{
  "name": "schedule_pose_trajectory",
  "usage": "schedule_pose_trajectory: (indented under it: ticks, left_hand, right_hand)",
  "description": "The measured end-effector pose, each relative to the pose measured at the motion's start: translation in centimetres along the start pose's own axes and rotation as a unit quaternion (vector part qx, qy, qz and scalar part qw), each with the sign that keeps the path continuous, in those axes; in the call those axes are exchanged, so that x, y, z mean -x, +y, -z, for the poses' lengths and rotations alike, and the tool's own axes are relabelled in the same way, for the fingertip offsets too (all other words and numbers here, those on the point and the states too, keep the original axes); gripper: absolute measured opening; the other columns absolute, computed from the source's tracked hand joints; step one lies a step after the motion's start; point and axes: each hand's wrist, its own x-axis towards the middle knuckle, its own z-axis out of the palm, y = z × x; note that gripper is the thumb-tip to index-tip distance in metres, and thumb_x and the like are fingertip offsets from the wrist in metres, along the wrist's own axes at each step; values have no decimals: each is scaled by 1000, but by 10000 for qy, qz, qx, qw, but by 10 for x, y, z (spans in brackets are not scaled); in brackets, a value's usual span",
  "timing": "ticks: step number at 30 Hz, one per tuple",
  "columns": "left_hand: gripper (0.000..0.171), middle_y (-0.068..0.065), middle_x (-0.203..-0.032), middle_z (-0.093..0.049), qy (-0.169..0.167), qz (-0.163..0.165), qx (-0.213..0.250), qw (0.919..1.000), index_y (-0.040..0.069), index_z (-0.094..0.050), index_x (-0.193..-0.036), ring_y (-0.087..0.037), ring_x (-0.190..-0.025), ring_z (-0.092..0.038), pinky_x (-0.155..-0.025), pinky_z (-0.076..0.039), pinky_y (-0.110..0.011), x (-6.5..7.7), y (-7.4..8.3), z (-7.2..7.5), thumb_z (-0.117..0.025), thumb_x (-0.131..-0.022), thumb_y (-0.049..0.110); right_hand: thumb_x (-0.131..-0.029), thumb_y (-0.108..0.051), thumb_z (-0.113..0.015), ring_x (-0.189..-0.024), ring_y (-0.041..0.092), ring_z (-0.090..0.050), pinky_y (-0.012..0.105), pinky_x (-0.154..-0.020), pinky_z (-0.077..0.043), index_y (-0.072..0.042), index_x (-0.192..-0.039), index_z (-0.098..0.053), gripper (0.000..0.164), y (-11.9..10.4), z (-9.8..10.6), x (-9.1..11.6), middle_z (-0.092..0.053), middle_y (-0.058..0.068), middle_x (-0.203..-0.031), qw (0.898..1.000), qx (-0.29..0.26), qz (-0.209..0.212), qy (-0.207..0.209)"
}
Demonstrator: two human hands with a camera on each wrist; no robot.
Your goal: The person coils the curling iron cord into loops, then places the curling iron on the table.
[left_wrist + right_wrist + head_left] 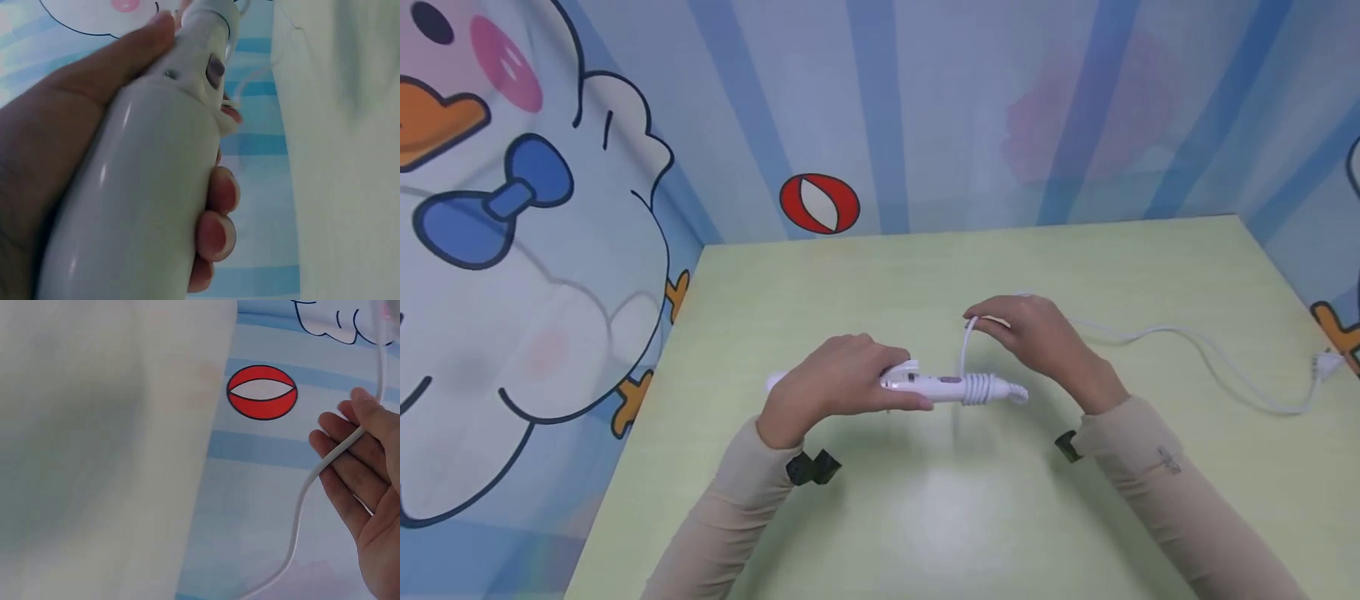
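A white curling iron (938,387) lies sideways in my left hand (838,375), raised a little over the table. That hand's fingers and thumb curl round its body; the left wrist view shows the smooth white barrel side (137,181) and a grey button (215,70). Several turns of white cord (977,389) wrap the handle's right end. Above and right of the coils, my right hand (1037,337) pinches the cord between thumb and fingers. In the right wrist view the cord (300,509) crosses the fingers and hangs down in a curve.
The loose cord trails rightward across the pale green table (925,517) to a white plug (1327,364) near the right edge. Walls with blue stripes and cartoon drawings, among them a red ball (842,202), stand behind and at both sides.
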Motion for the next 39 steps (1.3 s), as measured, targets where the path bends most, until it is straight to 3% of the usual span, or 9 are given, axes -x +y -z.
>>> schedule_pose_trajectory:
  ticks: [5, 10, 15, 20, 24, 27, 32, 35, 39]
  left_hand:
    - [45, 7, -56, -46, -111, 350, -86, 9993, 23, -53, -76, -8, -51, -44, -48, -35, -24, -9, -8, -8, -56, -75, 68]
    - [47, 6, -59, -49, -52, 806, -192, 9966, 23, -54, -80, -9, -54, -46, -50, -35, -25, -19, -19, -20, -54, -75, 69]
    - [51, 2, -60, -48, 421, 1189, -462, 9909, 20, -53, -84, -13, -53, -46, -47, -33, -27, -26, -23, -30, -48, -78, 71]
    - [54, 0, -59, -48, 1117, 1675, -430, 9786, 18, -53, -87, -15, -50, -46, -44, -32, -29, -27, -24, -31, -47, -79, 71]
    - [53, 0, -60, -49, 1611, 1874, -279, 9686, 17, -53, -90, -15, -49, -47, -43, -34, -29, -26, -23, -28, -49, -79, 69]
    - [52, 0, -60, -49, 1849, 1853, -249, 9648, 17, -54, -92, -15, -49, -47, -43, -34, -28, -28, -21, -27, -50, -80, 67]
    - [51, 0, -59, -48, 1990, 1856, -419, 9614, 16, -55, -94, -15, -47, -45, -41, -33, -27, -30, -18, -29, -51, -81, 66]
    - [51, 1, -58, -48, 2018, 1817, -368, 9617, 17, -55, -94, -15, -46, -45, -41, -33, -27, -29, -16, -29, -51, -80, 66]
    - [50, 2, -58, -49, 1967, 1632, 99, 9667, 20, -54, -90, -13, -47, -45, -42, -34, -28, -26, -11, -24, -50, -79, 68]
  right_hand:
    - [-81, -15, -70, -76, 16, -66, 37, -69, -50, -12, -96, -71, 15, -10, 8, -3, -71, 0, -88, 9967, 588, 300, 467]
    - [-79, -14, -72, -70, 16, -65, 37, -66, -50, -11, -90, -72, 11, -25, 6, -3, -70, 0, -82, 9929, 1023, 348, 503]
    - [-81, -16, -70, -59, 15, -61, 34, -56, -48, -11, -91, -71, 11, -38, -4, 0, -70, 1, -78, 9925, 1147, -28, 427]
    - [-85, -19, -67, -51, 11, -52, 29, -48, -41, -7, -100, -69, 19, -45, -13, 5, -69, 4, -78, 9925, 1049, -573, 265]
    - [-89, -19, -61, -48, 8, -40, 25, -45, -33, -7, -108, -65, 24, -45, -24, 13, -67, 2, -76, 9923, 529, -1119, 18]
    - [-91, -18, -58, -51, 6, -42, 24, -48, -35, -7, -112, -64, 24, -44, -34, 21, -67, -1, -76, 9906, 17, -1369, -34]
    - [-93, -16, -55, -67, 7, -61, 26, -56, -46, -6, -110, -64, 21, -45, -49, 30, -70, -1, -83, 9894, -492, -1367, 85]
    - [-92, -16, -56, -72, 10, -65, 28, -59, -49, -7, -105, -66, 19, -42, -54, 32, -70, 0, -81, 9854, -813, -1485, 208]
    - [-92, -16, -56, -74, 12, -67, 30, -67, -52, -4, -101, -68, 19, -32, -54, 32, -70, 2, -83, 9706, -1669, -1729, 134]
